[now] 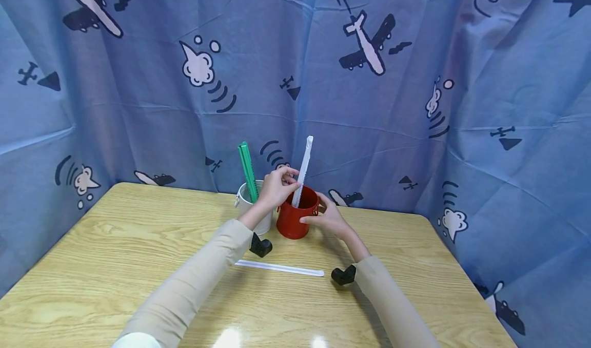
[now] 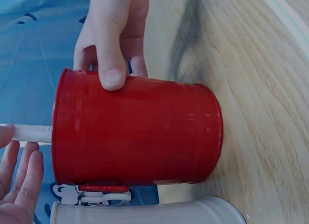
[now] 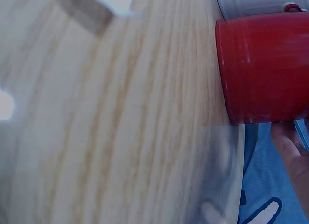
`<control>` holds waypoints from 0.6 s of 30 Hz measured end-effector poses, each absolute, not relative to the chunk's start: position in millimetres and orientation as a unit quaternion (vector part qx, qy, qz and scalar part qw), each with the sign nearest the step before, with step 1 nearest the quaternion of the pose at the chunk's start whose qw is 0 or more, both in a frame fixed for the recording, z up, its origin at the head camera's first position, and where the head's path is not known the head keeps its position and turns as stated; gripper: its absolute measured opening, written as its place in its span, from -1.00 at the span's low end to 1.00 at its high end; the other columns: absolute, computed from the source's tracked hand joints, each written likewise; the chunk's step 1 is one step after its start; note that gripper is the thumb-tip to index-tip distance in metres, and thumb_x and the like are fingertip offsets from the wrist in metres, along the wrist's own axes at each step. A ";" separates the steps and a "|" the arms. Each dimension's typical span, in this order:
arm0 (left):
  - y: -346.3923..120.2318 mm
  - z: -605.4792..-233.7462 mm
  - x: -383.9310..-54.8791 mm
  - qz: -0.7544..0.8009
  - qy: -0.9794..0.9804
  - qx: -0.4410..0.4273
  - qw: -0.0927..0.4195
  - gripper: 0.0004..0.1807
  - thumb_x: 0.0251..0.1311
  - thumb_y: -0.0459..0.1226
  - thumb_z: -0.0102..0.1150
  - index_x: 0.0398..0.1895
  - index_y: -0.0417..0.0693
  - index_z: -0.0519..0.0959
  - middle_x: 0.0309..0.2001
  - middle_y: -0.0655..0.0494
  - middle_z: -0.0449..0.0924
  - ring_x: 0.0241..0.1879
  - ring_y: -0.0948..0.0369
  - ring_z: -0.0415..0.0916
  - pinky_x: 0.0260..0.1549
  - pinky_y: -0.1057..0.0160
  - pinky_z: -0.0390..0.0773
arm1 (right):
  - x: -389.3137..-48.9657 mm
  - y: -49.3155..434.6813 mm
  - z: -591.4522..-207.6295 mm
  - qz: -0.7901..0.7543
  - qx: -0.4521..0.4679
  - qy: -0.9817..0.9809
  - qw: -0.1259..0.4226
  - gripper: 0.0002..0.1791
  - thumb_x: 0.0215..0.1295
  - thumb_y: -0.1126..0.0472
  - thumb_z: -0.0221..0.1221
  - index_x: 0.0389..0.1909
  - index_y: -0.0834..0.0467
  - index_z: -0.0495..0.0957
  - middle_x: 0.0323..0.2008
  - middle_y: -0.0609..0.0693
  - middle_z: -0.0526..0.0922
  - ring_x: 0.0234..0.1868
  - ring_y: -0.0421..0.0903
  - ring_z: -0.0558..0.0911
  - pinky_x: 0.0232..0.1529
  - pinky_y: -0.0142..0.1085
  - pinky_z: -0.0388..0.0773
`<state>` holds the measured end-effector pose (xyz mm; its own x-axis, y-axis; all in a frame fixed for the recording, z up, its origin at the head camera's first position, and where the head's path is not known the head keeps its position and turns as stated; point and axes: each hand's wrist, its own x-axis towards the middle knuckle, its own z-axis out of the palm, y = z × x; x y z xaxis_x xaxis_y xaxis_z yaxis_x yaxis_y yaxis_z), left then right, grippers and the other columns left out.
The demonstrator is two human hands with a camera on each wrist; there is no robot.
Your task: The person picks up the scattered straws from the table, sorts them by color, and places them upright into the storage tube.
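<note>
A white paper-wrapped straw point(image 1: 305, 155) stands nearly upright in the red pail point(image 1: 291, 225), its lower end inside. My left hand point(image 1: 278, 186) pinches it between thumb and fingers just above the rim. On the pail's right side, my right hand point(image 1: 330, 217) holds the wall, with the thumb at the front near the rim, as the left wrist view also shows. Beside the red pail on the left is a white pail point(image 2: 149, 214) holding green straws point(image 1: 248, 168) that lean left. My left forearm partly hides that white pail.
Another white wrapped straw point(image 1: 281, 269) lies across the wooden table point(image 1: 115, 245) in front of the pails, its left end behind my left sleeve. A blue curtain point(image 1: 258, 81) with airplane prints hangs right behind the table's far edge.
</note>
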<state>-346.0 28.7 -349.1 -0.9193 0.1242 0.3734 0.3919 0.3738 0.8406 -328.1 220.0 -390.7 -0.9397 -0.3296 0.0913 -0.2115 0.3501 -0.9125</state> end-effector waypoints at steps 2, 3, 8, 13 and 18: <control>28.9 -350.0 -346.0 -0.537 -0.820 -0.155 0.122 -0.71 0.19 -0.32 0.27 -0.01 -0.15 0.59 -0.24 -0.11 0.69 -0.25 0.06 0.65 -0.16 0.18 0.71 | -328.1 219.9 -391.0 -0.547 -0.166 0.819 0.053 -0.17 0.11 0.36 0.31 0.39 0.27 0.15 0.32 0.28 0.33 0.31 0.26 0.36 0.28 0.09 0.42; 28.9 -350.6 -346.2 -0.537 -0.821 -0.154 0.122 -0.71 0.18 -0.32 0.27 -0.01 -0.15 0.59 -0.24 -0.11 0.69 -0.24 0.05 0.66 -0.15 0.17 0.71 | -328.1 219.9 -391.1 -0.549 -0.166 0.818 0.053 -0.17 0.10 0.36 0.31 0.39 0.27 0.16 0.32 0.28 0.33 0.31 0.26 0.36 0.28 0.09 0.42; 28.2 -353.4 -346.7 -0.534 -0.823 -0.150 0.125 -0.71 0.17 -0.34 0.28 -0.02 -0.17 0.60 -0.24 -0.13 0.70 -0.25 0.03 0.68 -0.16 0.17 0.71 | -329.6 219.8 -392.7 -0.552 -0.165 0.815 0.056 -0.16 0.10 0.37 0.32 0.39 0.26 0.15 0.32 0.27 0.33 0.31 0.25 0.37 0.28 0.07 0.43; 27.5 -354.1 -345.8 -0.533 -0.823 -0.150 0.124 -0.70 0.18 -0.35 0.26 0.00 -0.17 0.61 -0.21 -0.13 0.71 -0.23 0.03 0.68 -0.16 0.15 0.71 | -330.1 220.2 -393.4 -0.553 -0.165 0.815 0.056 -0.16 0.09 0.37 0.32 0.39 0.27 0.15 0.32 0.28 0.33 0.31 0.26 0.36 0.28 0.08 0.43; 25.4 -353.5 -344.2 -0.535 -0.823 -0.151 0.120 -0.69 0.20 -0.36 0.24 0.03 -0.15 0.60 -0.17 -0.13 0.71 -0.21 0.02 0.68 -0.14 0.15 0.70 | -330.1 220.4 -392.5 -0.554 -0.166 0.814 0.058 -0.16 0.10 0.37 0.32 0.40 0.28 0.14 0.33 0.29 0.31 0.33 0.27 0.34 0.30 0.10 0.40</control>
<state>-344.2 25.4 -353.5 -0.9253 0.1207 0.3595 0.3775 0.3828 0.8432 -330.1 220.4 -392.5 -0.9382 -0.3345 0.0894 -0.2061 0.3320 -0.9205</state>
